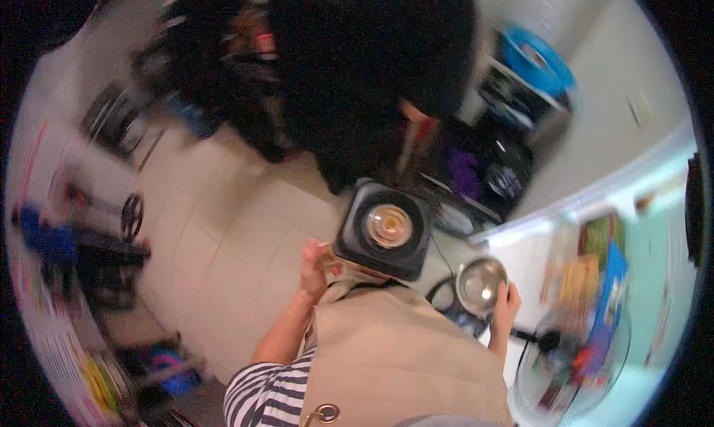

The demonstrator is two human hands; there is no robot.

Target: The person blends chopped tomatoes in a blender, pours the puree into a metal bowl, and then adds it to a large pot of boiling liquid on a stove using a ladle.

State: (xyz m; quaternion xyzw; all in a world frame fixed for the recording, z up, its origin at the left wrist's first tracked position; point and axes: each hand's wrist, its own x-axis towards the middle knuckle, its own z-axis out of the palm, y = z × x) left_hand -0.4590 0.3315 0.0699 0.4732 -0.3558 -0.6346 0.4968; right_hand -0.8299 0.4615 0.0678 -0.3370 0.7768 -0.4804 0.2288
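Note:
My right hand (505, 307) grips the rim of a round stainless steel bowl (479, 286), which looks empty. My left hand (315, 268) is at the left edge of a square black appliance (385, 229) with a glass-like round centre, in front of my beige apron (401, 349); its fingers are at or just below the appliance's edge. The blur leaves unclear whether they grip it or something beneath it. A black cable runs between the appliance and the bowl.
A large dark shape, apparently a person in dark clothes, fills the top. A blue basin (538, 59) sits on stacked items at upper right. A standing fan (569, 360) is at lower right. Light floor tiles (223, 226) extend left, beside blurred shelves or goods.

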